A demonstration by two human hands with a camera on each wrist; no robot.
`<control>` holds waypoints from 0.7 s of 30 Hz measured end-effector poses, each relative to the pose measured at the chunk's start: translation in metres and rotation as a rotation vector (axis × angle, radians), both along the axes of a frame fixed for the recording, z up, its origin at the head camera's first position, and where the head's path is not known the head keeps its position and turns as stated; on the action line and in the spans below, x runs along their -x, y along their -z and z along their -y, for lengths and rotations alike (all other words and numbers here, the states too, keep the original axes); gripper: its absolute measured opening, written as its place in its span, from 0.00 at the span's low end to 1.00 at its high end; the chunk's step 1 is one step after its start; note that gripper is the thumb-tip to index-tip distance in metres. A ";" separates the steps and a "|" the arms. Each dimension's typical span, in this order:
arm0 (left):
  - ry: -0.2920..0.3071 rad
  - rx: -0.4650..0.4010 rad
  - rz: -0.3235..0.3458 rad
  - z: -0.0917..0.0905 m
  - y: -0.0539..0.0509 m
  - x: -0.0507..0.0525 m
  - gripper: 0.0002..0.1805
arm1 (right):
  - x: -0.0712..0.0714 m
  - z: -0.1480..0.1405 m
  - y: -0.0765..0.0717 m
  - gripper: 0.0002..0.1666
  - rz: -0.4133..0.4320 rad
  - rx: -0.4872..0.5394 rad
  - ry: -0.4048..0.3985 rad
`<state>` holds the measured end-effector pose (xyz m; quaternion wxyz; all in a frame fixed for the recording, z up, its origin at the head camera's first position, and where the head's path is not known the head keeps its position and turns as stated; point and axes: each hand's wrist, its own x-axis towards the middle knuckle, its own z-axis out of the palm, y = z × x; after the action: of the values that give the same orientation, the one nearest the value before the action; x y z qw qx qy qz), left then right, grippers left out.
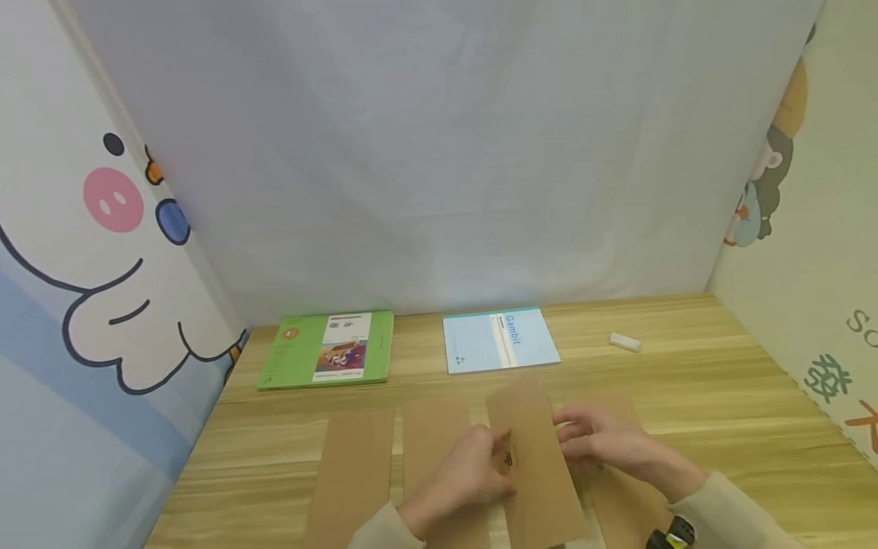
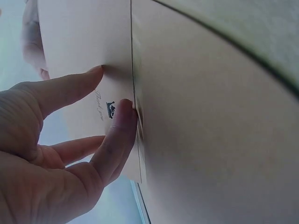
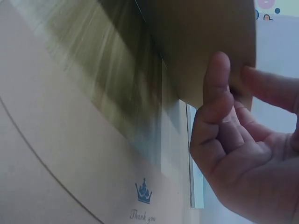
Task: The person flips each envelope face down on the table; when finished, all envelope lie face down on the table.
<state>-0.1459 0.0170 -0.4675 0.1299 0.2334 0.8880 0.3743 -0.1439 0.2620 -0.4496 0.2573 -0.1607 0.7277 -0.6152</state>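
Note:
Four would-be strips aside, the piece in work is a brown kraft-paper sheet (image 1: 538, 465), tilted up from the table. A dark crown and small lettering mark its face. My left hand (image 1: 473, 465) touches this sheet from the left; in the left wrist view its fingertips (image 2: 96, 73) lie on the printed face. From the other side my right hand (image 1: 604, 438) reaches the sheet near its right edge. In the right wrist view, bent fingers (image 3: 217, 70) and another digit lie against the raised sheet (image 3: 205, 32). The sheet's far side is hidden in each wrist view.
Similar brown sheets (image 1: 353, 473) lie flat on the wooden table (image 1: 713, 396), left and right of the raised one. Toward the back are a green book (image 1: 295, 354), a light-blue notebook (image 1: 469, 343) and a small white block (image 1: 625, 342). A cloth backdrop stands behind.

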 end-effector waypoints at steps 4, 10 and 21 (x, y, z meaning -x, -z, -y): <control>0.010 -0.011 -0.003 0.000 0.002 0.001 0.43 | -0.001 0.003 0.000 0.33 0.020 -0.019 0.001; 0.025 -0.101 0.049 0.001 0.002 0.003 0.44 | 0.000 0.004 0.002 0.37 0.046 0.015 -0.033; 0.007 -0.245 0.161 0.001 -0.002 0.002 0.42 | 0.005 0.010 0.009 0.35 0.006 0.089 -0.143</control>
<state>-0.1482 0.0161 -0.4657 0.1726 0.2200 0.8214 0.4971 -0.1486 0.2521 -0.4591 0.2955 -0.2216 0.6854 -0.6275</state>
